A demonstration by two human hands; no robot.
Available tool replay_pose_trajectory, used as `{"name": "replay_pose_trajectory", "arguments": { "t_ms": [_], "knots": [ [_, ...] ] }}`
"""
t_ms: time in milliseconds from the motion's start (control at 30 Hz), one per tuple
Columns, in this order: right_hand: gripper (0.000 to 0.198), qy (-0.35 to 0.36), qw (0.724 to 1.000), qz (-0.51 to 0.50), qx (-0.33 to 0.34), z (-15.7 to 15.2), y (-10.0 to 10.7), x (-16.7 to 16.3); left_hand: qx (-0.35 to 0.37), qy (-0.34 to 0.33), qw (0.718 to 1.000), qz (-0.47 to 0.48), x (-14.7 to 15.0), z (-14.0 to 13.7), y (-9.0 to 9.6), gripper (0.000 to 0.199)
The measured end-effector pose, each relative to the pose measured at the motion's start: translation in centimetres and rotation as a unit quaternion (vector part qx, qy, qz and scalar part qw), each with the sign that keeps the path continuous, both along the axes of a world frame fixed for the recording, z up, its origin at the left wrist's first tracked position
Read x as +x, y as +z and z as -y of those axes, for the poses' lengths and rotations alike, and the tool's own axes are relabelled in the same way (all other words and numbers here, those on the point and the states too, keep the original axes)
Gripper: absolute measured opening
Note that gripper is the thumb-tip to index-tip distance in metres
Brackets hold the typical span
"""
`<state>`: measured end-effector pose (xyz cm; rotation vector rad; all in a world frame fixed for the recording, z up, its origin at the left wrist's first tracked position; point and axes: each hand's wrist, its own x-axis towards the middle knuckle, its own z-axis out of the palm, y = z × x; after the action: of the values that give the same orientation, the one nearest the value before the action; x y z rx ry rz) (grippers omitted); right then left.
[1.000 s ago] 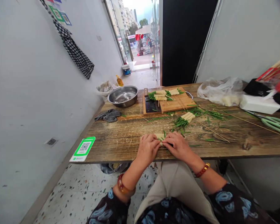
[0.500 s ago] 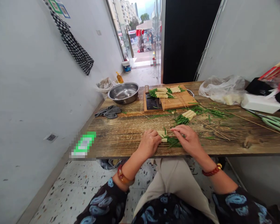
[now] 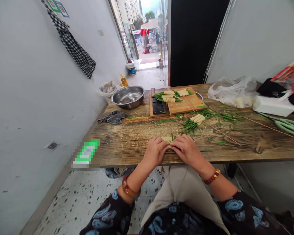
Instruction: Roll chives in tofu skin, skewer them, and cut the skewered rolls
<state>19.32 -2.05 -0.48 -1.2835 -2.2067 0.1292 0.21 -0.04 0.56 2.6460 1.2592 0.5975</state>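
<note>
A pale tofu skin sheet (image 3: 167, 139) lies near the table's front edge, partly rolled, with bits of green chives on it. At the roll's left end, my left hand (image 3: 155, 150) grips it with curled fingers. Opposite, my right hand (image 3: 187, 149) pinches the right end, thumb tucked under. Most of the roll and its chive filling are hidden by my fingers. Just beyond my right hand rest several finished tofu skin rolls (image 3: 198, 119) with chives sticking out. More rolls (image 3: 169, 98), on thin wooden skewers, lie on the cutting board (image 3: 186, 109).
A cleaver (image 3: 159, 107) lies at the board's left side. Left of it are a steel basin (image 3: 128, 97) and a grey cloth (image 3: 114, 117). Loose chives (image 3: 226, 116) and skewers (image 3: 225, 135) spread rightward. Farther right are a plastic bag (image 3: 231, 91), white box (image 3: 274, 106) and green-handled scissors (image 3: 290, 126).
My right hand has come down and left onto the tofu skin and closed on its right end, covering the chives that showed there. My left hand stays on the left end.
</note>
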Motion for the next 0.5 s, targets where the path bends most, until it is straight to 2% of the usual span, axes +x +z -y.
{"name": "replay_pose_trajectory", "arguments": {
  "t_ms": [100, 500],
  "knots": [
    [0.016, 0.005, 1.000, 0.001, -0.018, 0.0, 0.3, 0.0, 0.000, 0.023, 1.000, 0.005, -0.1, 0.4, 0.2, 0.014],
    [0.018, -0.004, 0.999, -0.028, -0.046, -0.4, 0.3, 0.1, 0.025, 0.004, 0.999, -0.041, 0.2, -0.2, 1.2, 0.016]
  ]
}}
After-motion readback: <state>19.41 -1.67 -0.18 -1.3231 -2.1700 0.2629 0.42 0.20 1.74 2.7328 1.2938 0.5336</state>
